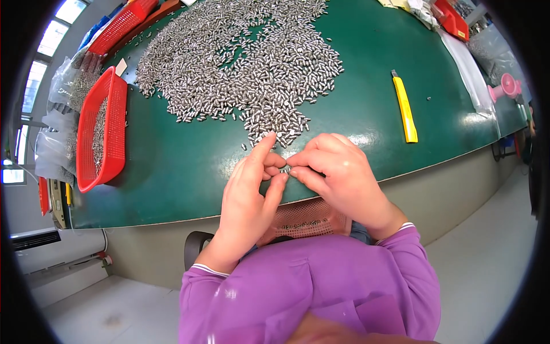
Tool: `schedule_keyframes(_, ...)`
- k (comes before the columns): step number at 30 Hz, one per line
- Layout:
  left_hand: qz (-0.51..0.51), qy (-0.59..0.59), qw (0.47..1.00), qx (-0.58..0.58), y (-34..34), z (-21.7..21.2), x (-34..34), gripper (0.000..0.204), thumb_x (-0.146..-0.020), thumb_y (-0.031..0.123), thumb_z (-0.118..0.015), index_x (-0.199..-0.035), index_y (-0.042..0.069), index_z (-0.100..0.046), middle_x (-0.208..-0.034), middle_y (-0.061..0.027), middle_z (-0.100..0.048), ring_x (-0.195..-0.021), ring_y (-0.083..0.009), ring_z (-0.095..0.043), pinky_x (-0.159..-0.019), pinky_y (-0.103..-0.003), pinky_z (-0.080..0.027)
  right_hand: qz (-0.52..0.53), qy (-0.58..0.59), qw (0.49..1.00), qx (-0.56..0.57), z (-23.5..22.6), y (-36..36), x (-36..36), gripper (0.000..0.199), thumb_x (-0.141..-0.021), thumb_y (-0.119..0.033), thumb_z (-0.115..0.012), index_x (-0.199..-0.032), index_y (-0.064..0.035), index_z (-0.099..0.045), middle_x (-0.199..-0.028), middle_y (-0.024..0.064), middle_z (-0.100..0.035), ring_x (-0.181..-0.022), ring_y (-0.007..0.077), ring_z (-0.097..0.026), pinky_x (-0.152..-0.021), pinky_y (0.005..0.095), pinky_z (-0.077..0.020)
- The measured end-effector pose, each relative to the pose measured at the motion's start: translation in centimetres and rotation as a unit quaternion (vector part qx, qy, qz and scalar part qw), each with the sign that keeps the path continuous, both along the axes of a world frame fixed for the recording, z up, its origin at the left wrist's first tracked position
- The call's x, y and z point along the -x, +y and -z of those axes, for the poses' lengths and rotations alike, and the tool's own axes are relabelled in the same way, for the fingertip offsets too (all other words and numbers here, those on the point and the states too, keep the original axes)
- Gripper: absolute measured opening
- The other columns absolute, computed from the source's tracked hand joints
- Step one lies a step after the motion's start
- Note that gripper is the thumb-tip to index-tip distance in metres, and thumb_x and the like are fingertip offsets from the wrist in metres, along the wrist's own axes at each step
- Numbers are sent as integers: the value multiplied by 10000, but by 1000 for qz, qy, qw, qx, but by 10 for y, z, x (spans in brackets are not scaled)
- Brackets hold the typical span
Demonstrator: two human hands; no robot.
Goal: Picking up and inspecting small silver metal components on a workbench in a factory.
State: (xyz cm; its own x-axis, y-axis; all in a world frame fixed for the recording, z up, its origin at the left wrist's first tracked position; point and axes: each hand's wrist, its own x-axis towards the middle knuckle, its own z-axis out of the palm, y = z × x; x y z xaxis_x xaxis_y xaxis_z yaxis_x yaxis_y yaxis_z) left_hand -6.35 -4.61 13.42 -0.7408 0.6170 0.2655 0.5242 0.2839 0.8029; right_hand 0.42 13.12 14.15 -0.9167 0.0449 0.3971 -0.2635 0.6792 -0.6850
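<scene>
A large spread of small silvery metal pins (pixel 229 69), short and pointed, covers the far middle of the table. Its narrow near end reaches my fingers. At the table's front edge, my left hand (pixel 246 186) is pinched with its thumb against the curled fingers, while its index finger stretches toward the heap. My right hand (pixel 344 172) meets it, thumb and index finger closed together. A few metal pins (pixel 285 170) show between the fingertips of both hands; how many is hidden. Below the hands, a pink mesh basket (pixel 275 223) on my lap holds several more pins.
A red mesh basket (pixel 117 137) with pins stands at the left, beside clear bags (pixel 57 140) of metal parts. Another red basket (pixel 123 26) is at the far left. A yellow utility knife (pixel 405 112) lies on the green table (pixel 366 69). Far right is a pink spool-shaped object (pixel 505 88).
</scene>
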Motion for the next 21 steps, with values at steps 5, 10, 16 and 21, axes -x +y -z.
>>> schedule_keyframes(5,13,-12,1000,3,-1,0,1,649,-816,-64,-681,-1418,37,-461,-955,-76,-657,-869,-227,-612,-782,-350,-515,-4,3,1000,-1,0,-1,1,122,-784,-91,-728,-892,-71,-674,-847,57,-591,-796,271,-563,-716,382,-465)
schedule_keyframes(10,21,-13,1000,-6,-3,4,2,669,-795,-82,-674,-1417,42,-460,-926,-62,-647,-860,-216,-604,-779,-349,-508,-8,21,1000,3,4,-3,2,132,-764,-90,-736,-845,-77,-632,-842,55,-580,-780,269,-554,-702,387,-457)
schedule_keyframes(16,35,-15,999,-7,-6,6,4,692,-778,-88,-672,-1421,45,-453,-926,-52,-638,-854,-205,-599,-772,-340,-500,-17,7,1000,-17,6,-2,0,165,-753,-96,-741,-862,-86,-616,-847,58,-561,-792,272,-552,-702,394,-450)
schedule_keyframes(21,36,-25,999,-19,-7,5,3,702,-765,-115,-669,-1425,26,-475,-926,-15,-621,-858,-102,-574,-805,-256,-469,-24,11,1000,-3,6,-1,-1,173,-757,-97,-740,-881,-84,-620,-867,62,-568,-803,275,-553,-730,392,-450)
